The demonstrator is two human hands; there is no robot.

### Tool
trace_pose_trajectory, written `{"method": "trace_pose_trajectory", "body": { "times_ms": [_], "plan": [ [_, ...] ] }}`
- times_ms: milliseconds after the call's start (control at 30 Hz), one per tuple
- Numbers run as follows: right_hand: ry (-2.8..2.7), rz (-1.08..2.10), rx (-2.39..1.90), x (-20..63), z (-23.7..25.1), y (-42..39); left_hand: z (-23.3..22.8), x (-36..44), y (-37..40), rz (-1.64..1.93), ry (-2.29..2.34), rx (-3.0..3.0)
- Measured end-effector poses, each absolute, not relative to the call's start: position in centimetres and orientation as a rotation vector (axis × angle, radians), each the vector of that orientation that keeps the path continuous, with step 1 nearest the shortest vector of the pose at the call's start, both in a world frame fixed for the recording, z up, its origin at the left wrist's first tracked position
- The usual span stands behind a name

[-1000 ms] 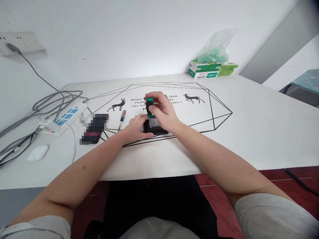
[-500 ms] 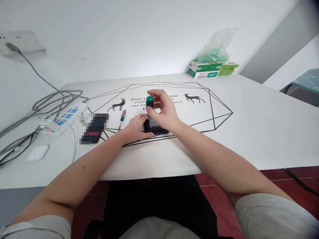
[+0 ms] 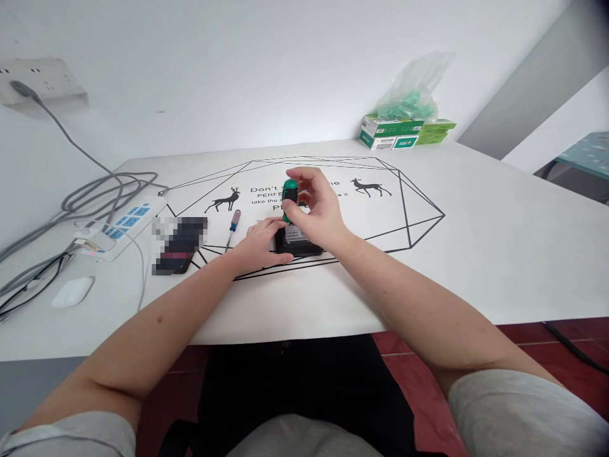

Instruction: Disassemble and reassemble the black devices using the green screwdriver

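Observation:
A black flat device (image 3: 301,247) with a pale printed label lies on the table mat; its kind I cannot make out. My left hand (image 3: 259,244) grips its left side, thumb along the near edge and fingers at the far side. Over the device, my right hand (image 3: 318,206) holds a screwdriver (image 3: 290,193) with a green-and-black handle, nearly upright. The thumb and fingers close round the handle, while the tip is hidden behind the hands. A second screwdriver (image 3: 235,219), with a blue and reddish handle, lies left of my left hand.
A blurred-out phone (image 3: 183,244) lies to the left. Beyond it are a white power strip (image 3: 128,225), looped grey cables (image 3: 98,197) and a white case (image 3: 73,292). Green-and-white boxes (image 3: 392,130) with a plastic bag (image 3: 416,89) on top stand by the back wall.
My right hand and the green-and-black screwdriver have shifted slightly right, and the handle leans a little differently. My left hand and the device have stayed in place.

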State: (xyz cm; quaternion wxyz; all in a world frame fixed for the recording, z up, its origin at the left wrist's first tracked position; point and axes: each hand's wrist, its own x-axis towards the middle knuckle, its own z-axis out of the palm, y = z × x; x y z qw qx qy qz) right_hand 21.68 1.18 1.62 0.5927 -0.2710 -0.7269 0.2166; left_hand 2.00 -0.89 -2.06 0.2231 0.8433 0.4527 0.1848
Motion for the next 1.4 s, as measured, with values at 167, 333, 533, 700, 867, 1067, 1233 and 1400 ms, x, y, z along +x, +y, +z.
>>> {"method": "trace_pose_trajectory", "body": {
  "times_ms": [167,333,533,700,867,1067,1233,1400],
  "plan": [
    [-1.599,0.481,-0.659,21.8,1.7,1.5,-2.3,1.6,-0.9,0.638,1.238,2.326],
    [-1.541,0.489,-0.666,21.8,1.5,1.9,-1.7,1.7,-1.1,0.797,1.251,2.381],
    [-1.534,0.449,-0.682,22.1,1.0,2.7,-1.7,1.9,-0.8,0.845,1.526,2.345],
    [-1.533,0.376,-0.694,22.9,0.4,4.4,-2.2,1.1,0.4,0.782,2.029,2.174],
    [-1.474,0.442,-0.731,23.5,0.1,5.5,-2.3,0.4,0.7,0.634,2.164,2.204],
    [-1.432,0.457,-0.742,24.4,-0.2,6.7,-2.8,-0.1,1.2,0.602,2.191,2.228],
    [-1.404,0.372,-0.751,25.3,-0.5,8.1,-3.0,0.0,1.7,0.569,2.193,2.221],
    [-1.361,0.343,-0.877,26.0,-0.1,8.5,-2.6,0.7,2.0,0.367,2.311,2.195]
  ]
}}
